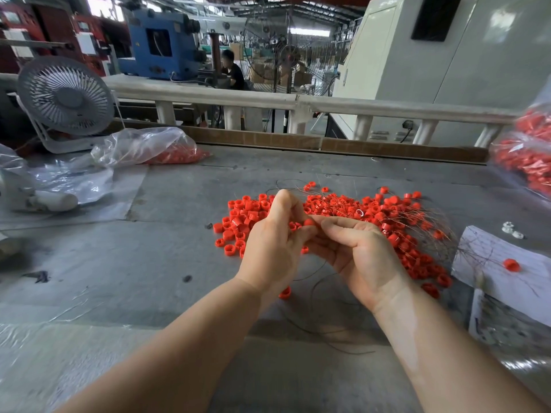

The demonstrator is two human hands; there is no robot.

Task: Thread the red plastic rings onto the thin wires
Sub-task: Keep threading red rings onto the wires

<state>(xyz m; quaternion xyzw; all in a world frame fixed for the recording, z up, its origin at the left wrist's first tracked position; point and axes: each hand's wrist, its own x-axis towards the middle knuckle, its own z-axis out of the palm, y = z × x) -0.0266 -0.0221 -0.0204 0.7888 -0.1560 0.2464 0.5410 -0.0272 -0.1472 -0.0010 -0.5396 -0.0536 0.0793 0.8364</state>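
Observation:
A loose pile of red plastic rings (351,210) is spread over the grey table (167,263) in front of me. Thin wires (432,225) fan out over the right side of the pile, and one dark wire (316,320) loops down toward me. My left hand (274,248) cups several red rings in its curled fingers. My right hand (357,251) meets it from the right, fingertips pinching a red ring (309,222) between the two hands. Whether the wire passes through that ring is hidden by the fingers.
A small white fan (65,96) and a clear bag of red rings (149,150) lie at the back left. More bags of rings (527,156) sit at the right edge. A white paper sheet (507,257) with one ring lies at right. A rail (268,98) borders the table's far side.

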